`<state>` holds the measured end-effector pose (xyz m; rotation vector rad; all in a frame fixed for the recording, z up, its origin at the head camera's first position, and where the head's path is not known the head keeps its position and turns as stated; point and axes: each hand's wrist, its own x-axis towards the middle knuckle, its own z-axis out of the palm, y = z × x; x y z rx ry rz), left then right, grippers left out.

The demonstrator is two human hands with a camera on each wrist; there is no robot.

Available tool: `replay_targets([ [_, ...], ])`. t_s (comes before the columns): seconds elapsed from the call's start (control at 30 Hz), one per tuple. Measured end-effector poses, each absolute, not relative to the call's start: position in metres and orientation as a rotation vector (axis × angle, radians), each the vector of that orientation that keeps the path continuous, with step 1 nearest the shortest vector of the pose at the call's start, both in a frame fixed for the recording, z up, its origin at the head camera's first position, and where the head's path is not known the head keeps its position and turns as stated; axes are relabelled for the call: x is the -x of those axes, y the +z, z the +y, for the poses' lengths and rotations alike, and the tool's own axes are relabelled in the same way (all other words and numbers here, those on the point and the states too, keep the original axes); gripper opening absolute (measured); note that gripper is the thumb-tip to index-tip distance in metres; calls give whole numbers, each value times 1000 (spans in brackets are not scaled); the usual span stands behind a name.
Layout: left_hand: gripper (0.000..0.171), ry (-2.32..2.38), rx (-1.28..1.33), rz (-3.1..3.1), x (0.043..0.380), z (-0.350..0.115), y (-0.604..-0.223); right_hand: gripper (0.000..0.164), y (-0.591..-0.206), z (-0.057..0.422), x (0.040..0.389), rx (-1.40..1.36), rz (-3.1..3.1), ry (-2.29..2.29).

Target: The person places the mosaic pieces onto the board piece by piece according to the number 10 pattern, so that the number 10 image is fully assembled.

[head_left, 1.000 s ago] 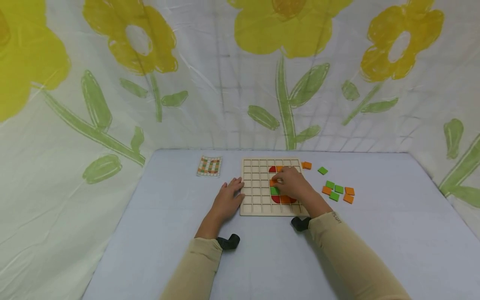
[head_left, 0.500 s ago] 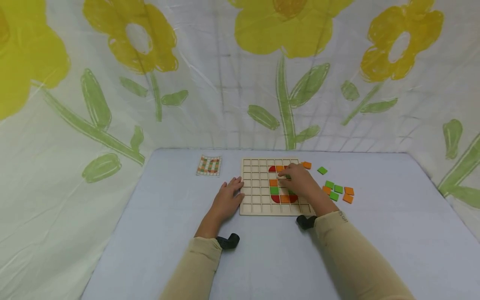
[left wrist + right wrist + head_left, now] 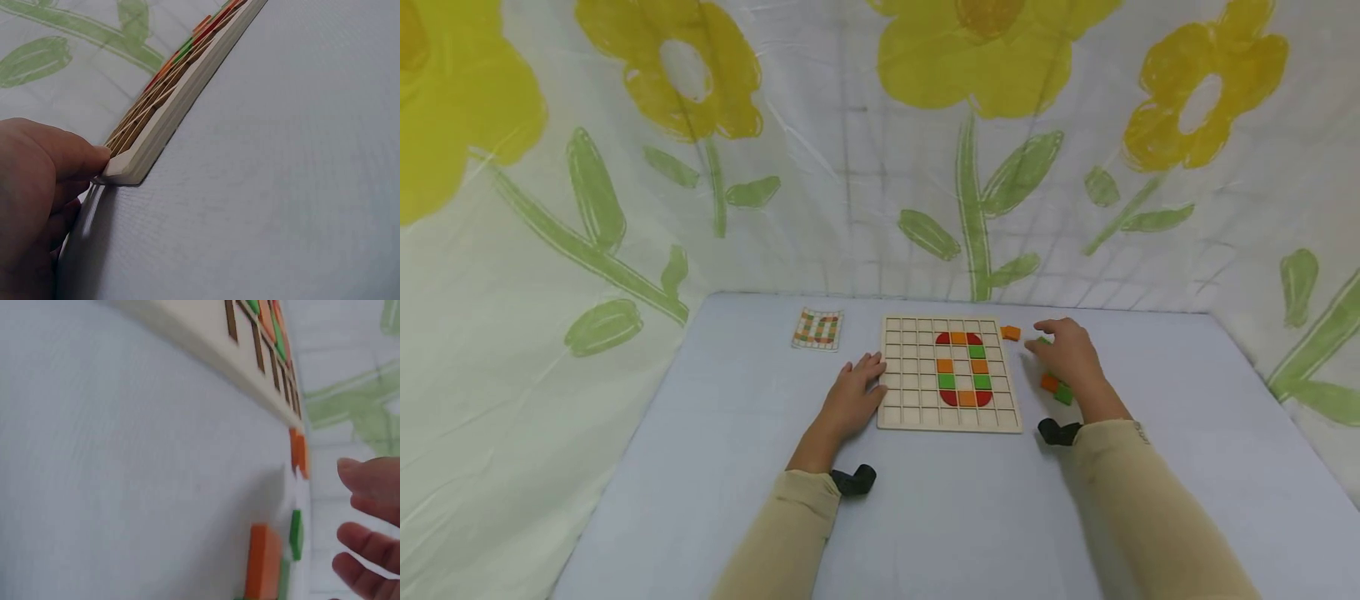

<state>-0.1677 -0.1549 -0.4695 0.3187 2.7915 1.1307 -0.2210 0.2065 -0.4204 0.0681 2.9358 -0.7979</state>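
Observation:
A wooden grid board [image 3: 910, 419] lies on the table, with red, orange and green tiles [image 3: 957, 338] set in a ring of its squares. Its left edge is touched by the fingers and thumb of my left hand [image 3: 852, 400]; in the left wrist view the thumb [image 3: 84, 156] rests at the board's corner. To the right of the board, my right hand [image 3: 1070, 357] hovers over loose tiles, fingers parted and holding nothing. Below it show an orange tile [image 3: 1049, 382] and a green tile [image 3: 1063, 394]; it hides others. In the right wrist view, a green tile [image 3: 295, 534] lies near the fingertips.
A small pattern card [image 3: 817, 330] with a coloured grid lies left of the board, toward the back. Two orange tiles [image 3: 1011, 333] sit beside the board's far right corner. A white cloth [image 3: 850, 208] painted with yellow flowers hangs behind the table.
My right hand has left the board and moved right, over the loose tiles. The tiles it covered on the board now show. My left hand stays at the board's edge.

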Motion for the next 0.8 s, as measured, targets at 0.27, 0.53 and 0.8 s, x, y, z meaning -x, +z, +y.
replay_targets([
  [0.27,46,1146,-335,2796,167,-155,-469,62,-435,231,220,-280,2817,-801],
  [0.53,47,1144,-309,2789,167,-155,-468,61,-436,232,222,-238,2836,-729],
  [0.8,46,1160,-333,2785,167,-155,-468,51,-440,236,226,-239,2873,-640],
])
